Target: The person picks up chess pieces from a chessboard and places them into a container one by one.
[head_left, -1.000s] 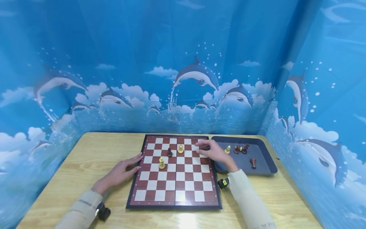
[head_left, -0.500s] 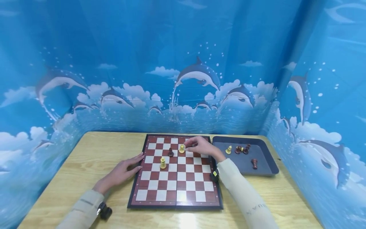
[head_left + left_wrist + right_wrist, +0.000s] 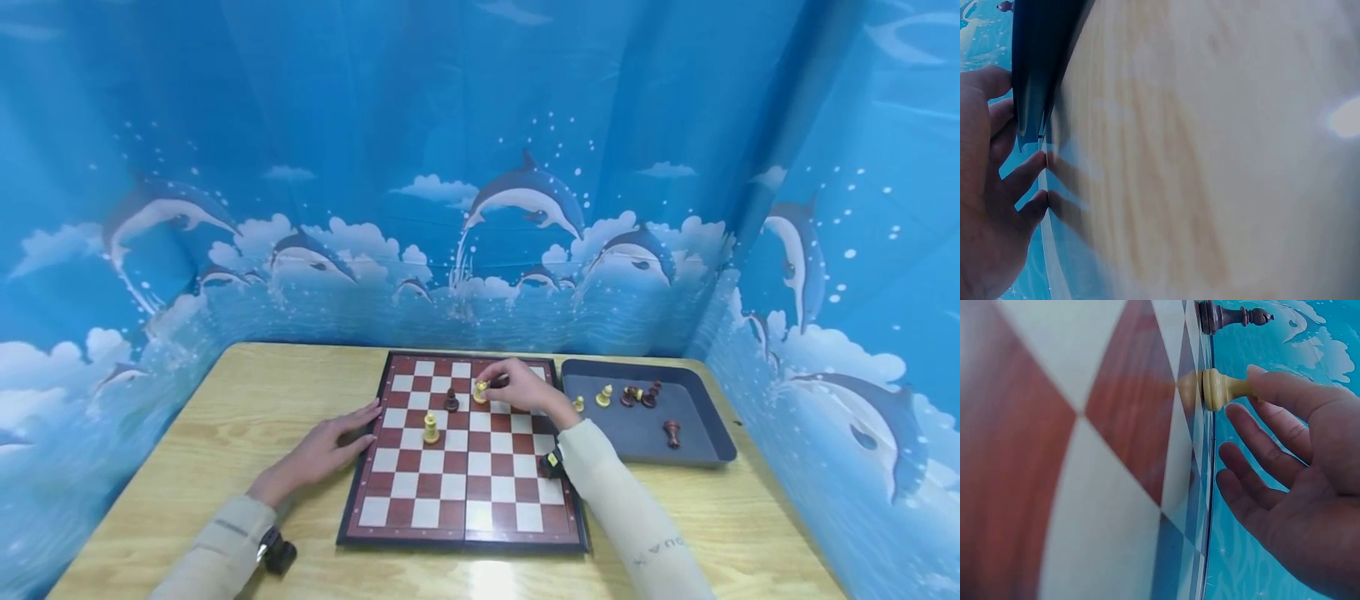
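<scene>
The right hand (image 3: pixel 521 389) pinches the top of a yellow chess piece (image 3: pixel 1221 390) standing on the chessboard (image 3: pixel 502 487), whose left edge the loosely spread left hand (image 3: pixel 322 448) touches.

One chessboard (image 3: pixel 480 486) bears two yellow pieces (image 3: pixel 431 430) and one dark piece (image 3: pixel 452 402) beside one tray (image 3: pixel 637 437).

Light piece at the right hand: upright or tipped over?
Upright: in the right-wrist view, the light piece has its base toward the chessboard and its top at the right hand's fingertips.
</scene>
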`<action>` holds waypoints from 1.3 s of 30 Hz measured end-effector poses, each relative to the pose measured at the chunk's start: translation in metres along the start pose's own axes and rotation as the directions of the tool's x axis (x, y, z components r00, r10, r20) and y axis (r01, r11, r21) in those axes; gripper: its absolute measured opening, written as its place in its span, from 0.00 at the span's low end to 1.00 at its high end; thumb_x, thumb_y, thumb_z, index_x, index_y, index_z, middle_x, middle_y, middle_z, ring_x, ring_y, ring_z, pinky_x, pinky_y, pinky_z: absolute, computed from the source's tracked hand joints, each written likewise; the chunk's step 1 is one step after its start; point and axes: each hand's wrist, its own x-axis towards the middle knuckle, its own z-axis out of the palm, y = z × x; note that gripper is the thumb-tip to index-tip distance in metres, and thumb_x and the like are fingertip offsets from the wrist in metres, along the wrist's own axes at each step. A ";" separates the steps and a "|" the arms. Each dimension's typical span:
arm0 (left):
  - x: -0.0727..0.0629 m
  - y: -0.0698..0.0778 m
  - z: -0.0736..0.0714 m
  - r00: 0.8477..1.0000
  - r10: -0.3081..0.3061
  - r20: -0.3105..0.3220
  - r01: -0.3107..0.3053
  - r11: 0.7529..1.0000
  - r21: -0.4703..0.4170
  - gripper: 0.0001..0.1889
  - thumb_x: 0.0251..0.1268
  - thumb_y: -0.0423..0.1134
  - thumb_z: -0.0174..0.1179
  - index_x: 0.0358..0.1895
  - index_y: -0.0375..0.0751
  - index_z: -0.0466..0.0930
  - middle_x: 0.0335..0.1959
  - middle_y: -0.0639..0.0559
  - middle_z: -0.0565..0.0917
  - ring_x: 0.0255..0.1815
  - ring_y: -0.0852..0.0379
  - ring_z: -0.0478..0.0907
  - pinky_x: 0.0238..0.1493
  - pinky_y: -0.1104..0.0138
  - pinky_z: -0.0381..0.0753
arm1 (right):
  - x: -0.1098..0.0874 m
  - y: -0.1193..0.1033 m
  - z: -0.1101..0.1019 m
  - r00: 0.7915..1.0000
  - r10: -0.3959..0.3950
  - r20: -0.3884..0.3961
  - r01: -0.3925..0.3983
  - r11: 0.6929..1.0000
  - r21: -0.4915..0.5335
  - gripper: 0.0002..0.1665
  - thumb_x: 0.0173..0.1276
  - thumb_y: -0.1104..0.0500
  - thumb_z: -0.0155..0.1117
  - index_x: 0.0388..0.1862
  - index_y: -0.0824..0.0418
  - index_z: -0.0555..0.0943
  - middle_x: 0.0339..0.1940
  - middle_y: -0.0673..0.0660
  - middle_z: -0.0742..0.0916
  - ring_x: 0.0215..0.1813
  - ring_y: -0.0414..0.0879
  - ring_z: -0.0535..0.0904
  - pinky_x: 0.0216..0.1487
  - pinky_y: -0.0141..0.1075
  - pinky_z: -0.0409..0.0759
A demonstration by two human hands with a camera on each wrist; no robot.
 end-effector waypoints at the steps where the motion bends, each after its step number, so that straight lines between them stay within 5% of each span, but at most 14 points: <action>1: 0.000 0.000 0.000 1.000 -0.005 0.003 0.005 1.000 0.000 0.30 0.78 0.50 0.55 0.77 0.46 0.64 0.80 0.45 0.60 0.78 0.35 0.60 0.74 0.39 0.61 | -0.001 0.000 0.000 1.000 0.001 -0.007 -0.001 1.000 -0.007 0.10 0.72 0.61 0.67 0.50 0.60 0.87 0.49 0.55 0.88 0.51 0.48 0.85 0.55 0.43 0.86; 6: 0.002 -0.001 0.001 1.000 -0.009 0.004 0.009 1.000 0.008 0.30 0.78 0.51 0.55 0.78 0.47 0.64 0.80 0.46 0.60 0.78 0.36 0.60 0.75 0.39 0.62 | -0.006 -0.004 -0.004 0.999 -0.016 -0.031 0.016 1.000 -0.012 0.10 0.72 0.57 0.69 0.50 0.57 0.87 0.51 0.53 0.88 0.49 0.43 0.84 0.50 0.38 0.86; 9: 0.004 -0.001 0.002 1.000 -0.002 -0.004 0.002 1.000 0.009 0.30 0.78 0.50 0.55 0.77 0.47 0.64 0.80 0.46 0.61 0.78 0.36 0.60 0.75 0.40 0.62 | -0.012 -0.012 -0.013 0.995 -0.048 -0.084 0.050 0.998 0.031 0.12 0.71 0.56 0.69 0.51 0.57 0.88 0.53 0.53 0.88 0.33 0.43 0.76 0.35 0.34 0.78; 13: 0.006 -0.001 0.004 1.000 0.004 -0.001 -0.004 1.000 0.004 0.30 0.78 0.50 0.55 0.77 0.46 0.64 0.80 0.46 0.62 0.78 0.36 0.61 0.75 0.41 0.63 | -0.026 -0.019 -0.024 0.983 -0.072 -0.166 0.084 0.994 0.066 0.14 0.71 0.55 0.70 0.53 0.57 0.88 0.50 0.55 0.88 0.27 0.52 0.67 0.31 0.39 0.71; 16: 0.007 -0.001 0.004 1.000 0.011 -0.003 -0.011 1.000 0.008 0.30 0.78 0.49 0.56 0.77 0.46 0.65 0.80 0.46 0.62 0.77 0.36 0.62 0.75 0.41 0.64 | -0.038 -0.017 -0.029 0.975 -0.068 -0.212 0.085 0.994 0.070 0.15 0.70 0.54 0.71 0.53 0.56 0.88 0.51 0.56 0.88 0.43 0.57 0.80 0.47 0.49 0.82; 19: 0.005 -0.002 0.004 1.000 0.018 -0.005 -0.018 1.000 0.011 0.29 0.78 0.48 0.56 0.77 0.45 0.65 0.79 0.45 0.63 0.77 0.36 0.62 0.75 0.41 0.64 | -0.050 -0.011 -0.032 0.968 -0.068 -0.243 0.087 0.994 0.067 0.16 0.69 0.55 0.71 0.53 0.58 0.88 0.55 0.57 0.88 0.55 0.60 0.81 0.55 0.60 0.80; 24: 0.003 -0.003 0.001 1.000 0.019 -0.008 -0.019 1.000 0.017 0.29 0.78 0.48 0.56 0.77 0.45 0.65 0.80 0.45 0.62 0.77 0.36 0.62 0.74 0.40 0.64 | -0.068 -0.005 -0.044 0.958 -0.053 -0.283 0.066 0.997 0.037 0.14 0.70 0.56 0.71 0.52 0.57 0.88 0.57 0.58 0.88 0.55 0.60 0.81 0.52 0.58 0.80; 31: 0.002 -0.002 -0.002 0.999 0.029 -0.015 -0.028 0.999 0.025 0.29 0.78 0.49 0.56 0.77 0.44 0.65 0.79 0.45 0.63 0.76 0.35 0.63 0.73 0.40 0.65 | -0.093 -0.005 -0.075 0.940 -0.008 -0.341 0.008 1.000 -0.002 0.15 0.68 0.57 0.72 0.52 0.58 0.87 0.57 0.60 0.87 0.62 0.59 0.79 0.66 0.64 0.75; 39: 0.001 0.001 0.000 1.000 0.018 -0.009 -0.017 1.000 0.022 0.29 0.77 0.47 0.57 0.76 0.43 0.66 0.79 0.44 0.63 0.76 0.34 0.63 0.74 0.40 0.64 | -0.119 0.014 -0.094 0.924 0.072 -0.375 -0.092 0.995 -0.037 0.16 0.69 0.59 0.71 0.55 0.62 0.86 0.56 0.63 0.87 0.60 0.62 0.81 0.58 0.58 0.82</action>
